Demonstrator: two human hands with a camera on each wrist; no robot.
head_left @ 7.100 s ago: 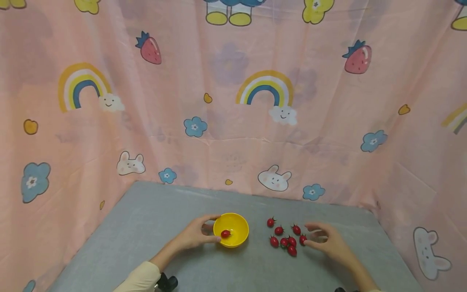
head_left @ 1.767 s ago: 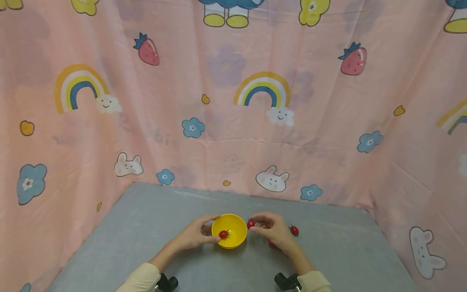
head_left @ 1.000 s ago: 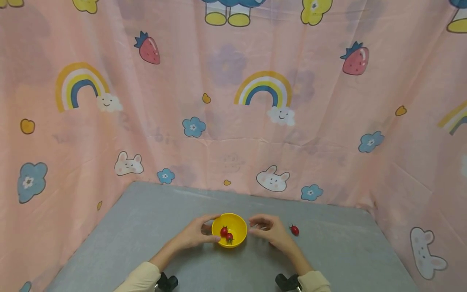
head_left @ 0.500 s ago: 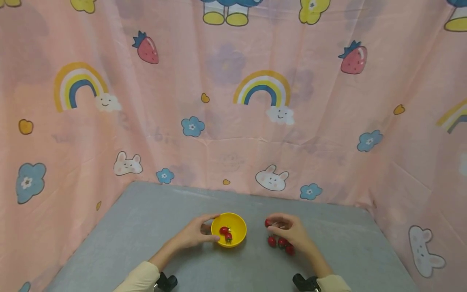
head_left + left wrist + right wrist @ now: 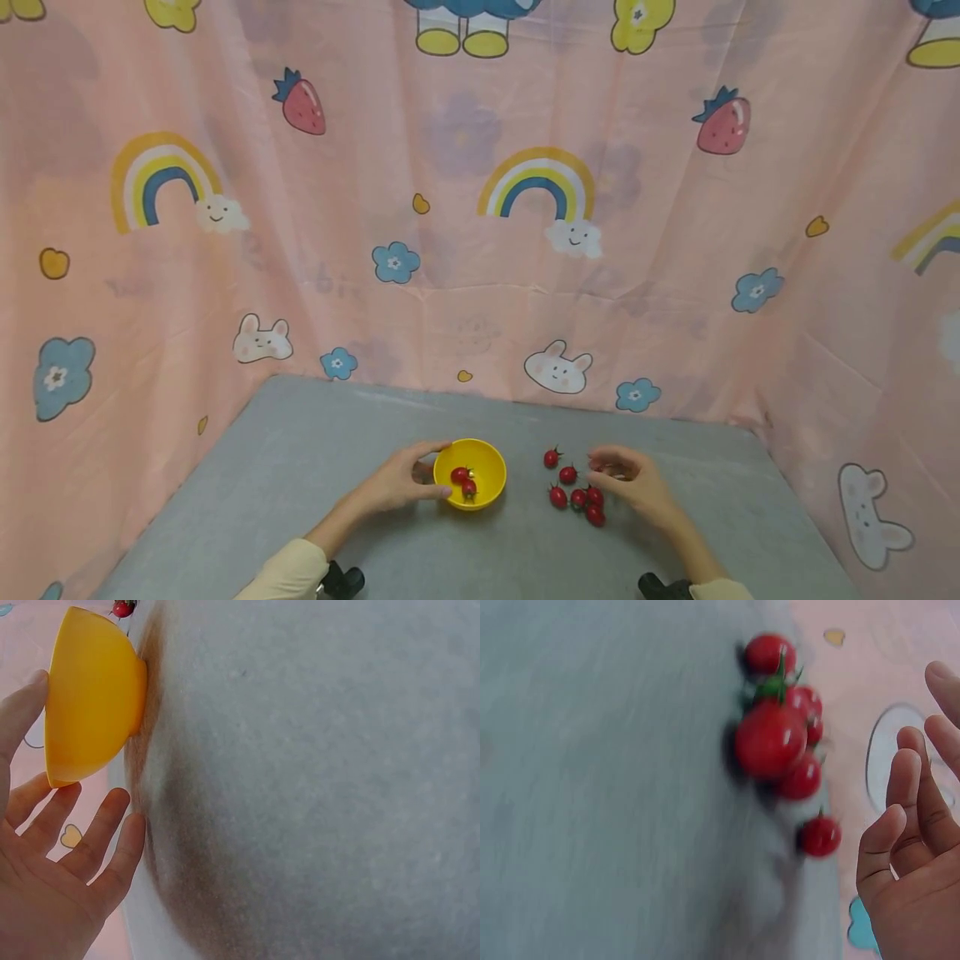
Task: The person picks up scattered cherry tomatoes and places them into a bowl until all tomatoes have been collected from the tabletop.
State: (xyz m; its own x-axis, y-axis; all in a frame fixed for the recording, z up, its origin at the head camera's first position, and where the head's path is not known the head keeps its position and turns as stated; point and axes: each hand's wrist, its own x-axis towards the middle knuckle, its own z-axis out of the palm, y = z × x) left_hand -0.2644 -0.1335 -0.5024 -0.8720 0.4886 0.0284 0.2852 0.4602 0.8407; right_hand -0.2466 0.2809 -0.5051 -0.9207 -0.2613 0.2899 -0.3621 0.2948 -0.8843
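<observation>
My left hand holds the yellow bowl by its left side, thumb and fingers on the rim; the left wrist view shows the bowl side-on, standing on the table. Two red cherry tomatoes with green stems lie inside it. My right hand is above the table, right of a loose group of cherry tomatoes. In the right wrist view the fingers of this hand are apart and hold nothing, beside the blurred tomatoes. The fingers may hide a tomato from the head view.
The grey table runs back to a pink printed curtain, which also hangs along both sides. A gap of bare table separates bowl and tomatoes. Black devices sit at both wrists.
The right hand let a second tomato go into the bowl, then moved right, back past the loose tomatoes. Over the longer span, one tomato left the group's right side. The left hand stayed on the bowl.
</observation>
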